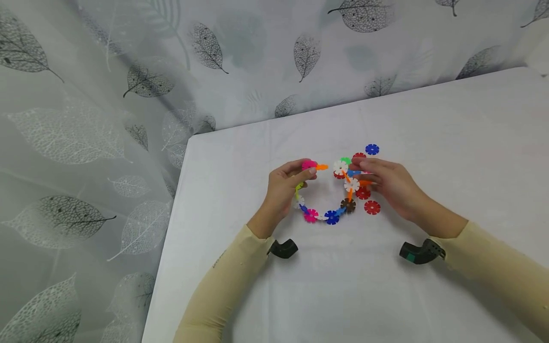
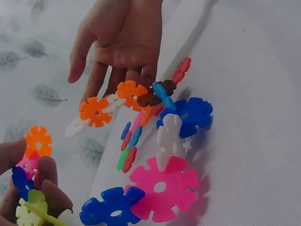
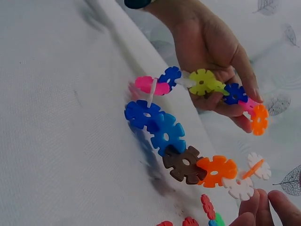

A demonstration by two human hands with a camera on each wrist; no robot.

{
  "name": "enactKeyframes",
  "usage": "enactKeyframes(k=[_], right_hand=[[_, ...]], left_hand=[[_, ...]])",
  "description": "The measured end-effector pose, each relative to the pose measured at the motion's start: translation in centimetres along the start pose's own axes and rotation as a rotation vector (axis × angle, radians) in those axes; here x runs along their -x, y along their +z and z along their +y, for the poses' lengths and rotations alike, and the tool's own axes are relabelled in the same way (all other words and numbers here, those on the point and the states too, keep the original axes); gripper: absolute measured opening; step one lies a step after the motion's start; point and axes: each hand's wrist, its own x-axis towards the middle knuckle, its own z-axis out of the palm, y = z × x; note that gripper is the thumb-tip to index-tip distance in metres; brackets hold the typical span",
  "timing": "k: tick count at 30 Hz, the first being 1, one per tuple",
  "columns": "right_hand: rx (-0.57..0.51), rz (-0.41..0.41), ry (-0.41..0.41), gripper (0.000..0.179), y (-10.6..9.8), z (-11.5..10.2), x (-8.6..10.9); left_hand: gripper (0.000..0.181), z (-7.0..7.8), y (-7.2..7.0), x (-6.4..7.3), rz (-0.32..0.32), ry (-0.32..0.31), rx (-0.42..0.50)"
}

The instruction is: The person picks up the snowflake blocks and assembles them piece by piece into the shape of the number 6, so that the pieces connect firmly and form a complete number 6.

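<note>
A curved chain of interlocking plastic flower discs (image 1: 331, 217) in several colours hangs between the two hands, its ends apart. My left hand (image 1: 280, 186) pinches one end near a pink disc (image 1: 309, 165), with an orange disc (image 2: 38, 140) sticking out past the fingertips. The other end has a white disc (image 3: 258, 165) joined to an orange and another white one. My right hand (image 1: 392, 186) is beside that end, fingers fairly straight and thumb spread from them, fingertips right at a white disc (image 3: 239, 187). A brown disc (image 3: 186, 164) sits lower along the chain.
Loose discs lie on the white-covered table (image 1: 343, 286) under and beyond the right hand, among them a red disc (image 1: 371, 207) and a blue disc (image 1: 372, 149). A leaf-patterned curtain (image 1: 249, 57) borders the table at the back and left.
</note>
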Motion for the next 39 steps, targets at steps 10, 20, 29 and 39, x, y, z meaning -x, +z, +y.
enactKeyframes(k=[10, 20, 29, 39], right_hand=[[0.080, 0.007, -0.012, 0.059, 0.5, 0.2, 0.1], [0.126, 0.022, -0.029, 0.052, 1.0, 0.1, -0.1], [0.238, 0.078, -0.083, 0.050, 1.3, -0.1, -0.1], [0.328, 0.113, -0.149, 0.046, 1.3, -0.3, -0.1]], left_hand=[[0.030, -0.3, 0.1, 0.0, 0.002, -0.005, -0.050], [0.031, -0.1, 0.4, 0.3, -0.007, 0.008, -0.088], [0.026, 0.0, 0.5, 0.2, -0.004, 0.016, -0.088], [0.026, 0.1, 0.4, 0.0, -0.028, 0.025, -0.093]])
